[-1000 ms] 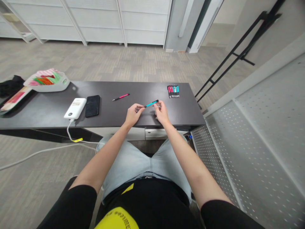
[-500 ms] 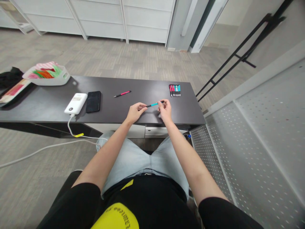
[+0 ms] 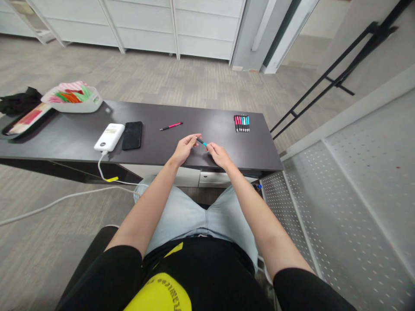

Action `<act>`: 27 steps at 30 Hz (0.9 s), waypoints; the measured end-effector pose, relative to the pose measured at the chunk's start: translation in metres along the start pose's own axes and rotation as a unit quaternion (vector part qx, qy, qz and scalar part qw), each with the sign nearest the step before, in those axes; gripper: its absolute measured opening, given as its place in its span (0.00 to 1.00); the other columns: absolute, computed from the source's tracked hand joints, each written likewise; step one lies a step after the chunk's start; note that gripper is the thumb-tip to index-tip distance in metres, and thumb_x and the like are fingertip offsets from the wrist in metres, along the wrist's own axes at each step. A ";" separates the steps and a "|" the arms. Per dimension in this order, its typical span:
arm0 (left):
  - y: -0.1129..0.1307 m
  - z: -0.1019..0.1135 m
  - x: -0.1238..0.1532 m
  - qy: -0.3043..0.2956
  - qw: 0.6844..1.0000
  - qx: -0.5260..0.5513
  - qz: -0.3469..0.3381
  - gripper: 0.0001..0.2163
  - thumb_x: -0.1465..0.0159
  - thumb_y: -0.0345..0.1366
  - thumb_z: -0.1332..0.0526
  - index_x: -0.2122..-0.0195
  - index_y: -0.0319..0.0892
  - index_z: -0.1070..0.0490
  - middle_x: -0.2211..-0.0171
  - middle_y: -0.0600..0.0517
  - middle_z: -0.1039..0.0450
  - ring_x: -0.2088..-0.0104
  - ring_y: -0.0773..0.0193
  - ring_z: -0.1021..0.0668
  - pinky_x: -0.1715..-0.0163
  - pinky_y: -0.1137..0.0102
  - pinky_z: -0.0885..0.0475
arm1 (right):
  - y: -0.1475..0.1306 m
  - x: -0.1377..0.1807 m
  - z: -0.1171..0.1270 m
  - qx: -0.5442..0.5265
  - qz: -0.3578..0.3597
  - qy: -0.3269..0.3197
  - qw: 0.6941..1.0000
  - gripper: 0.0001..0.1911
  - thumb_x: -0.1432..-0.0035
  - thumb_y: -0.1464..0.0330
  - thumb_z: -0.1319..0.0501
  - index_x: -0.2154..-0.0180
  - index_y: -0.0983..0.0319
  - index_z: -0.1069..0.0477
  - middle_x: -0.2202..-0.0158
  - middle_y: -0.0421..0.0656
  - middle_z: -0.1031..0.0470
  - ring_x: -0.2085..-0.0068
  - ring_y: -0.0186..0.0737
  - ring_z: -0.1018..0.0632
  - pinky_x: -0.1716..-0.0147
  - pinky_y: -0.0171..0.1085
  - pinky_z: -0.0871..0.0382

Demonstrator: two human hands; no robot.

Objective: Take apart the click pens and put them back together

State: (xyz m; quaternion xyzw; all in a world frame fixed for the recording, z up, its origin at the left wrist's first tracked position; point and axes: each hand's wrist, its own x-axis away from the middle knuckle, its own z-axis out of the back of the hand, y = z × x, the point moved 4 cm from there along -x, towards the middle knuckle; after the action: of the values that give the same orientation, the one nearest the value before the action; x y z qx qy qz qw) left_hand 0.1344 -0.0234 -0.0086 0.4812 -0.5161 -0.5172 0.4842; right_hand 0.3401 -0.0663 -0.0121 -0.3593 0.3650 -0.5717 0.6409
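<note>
A teal pen (image 3: 201,141) is held over the near edge of the dark table (image 3: 81,138). My left hand (image 3: 185,147) pinches its far end and my right hand (image 3: 218,154) pinches its near end, so only a short teal stretch shows between the fingers. A pink pen (image 3: 171,126) lies alone on the table just beyond my hands. A neat row of several pink, black and teal pens (image 3: 241,123) rests near the table's far right corner.
A white power bank (image 3: 109,137) with a cable and a black phone (image 3: 132,135) lie to the left. A white bin of colourful items (image 3: 75,97) and a tray (image 3: 22,121) sit at the far left. A perforated metal panel (image 3: 350,185) stands on the right.
My hands have come closer together on the teal pen, which has turned and now shows less of its length. The camera has shifted slightly.
</note>
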 end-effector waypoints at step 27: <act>0.001 -0.016 0.009 0.044 0.997 -0.042 -0.039 0.10 0.21 0.43 0.27 0.63 0.53 0.15 0.55 0.48 0.07 0.56 0.49 0.07 0.43 0.54 0.12 | -0.005 0.001 0.010 -0.001 0.050 0.106 0.993 0.09 0.23 0.64 0.30 0.61 0.47 0.23 0.50 0.50 0.13 0.43 0.61 0.14 0.35 0.57 0.19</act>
State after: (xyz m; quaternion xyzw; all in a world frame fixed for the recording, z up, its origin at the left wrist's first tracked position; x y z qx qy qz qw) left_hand 0.1494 -0.0338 -0.0073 0.5030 -0.4528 -0.5351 0.5057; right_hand 0.3464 -0.0670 -0.0032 -0.2789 0.4488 -0.5735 0.6260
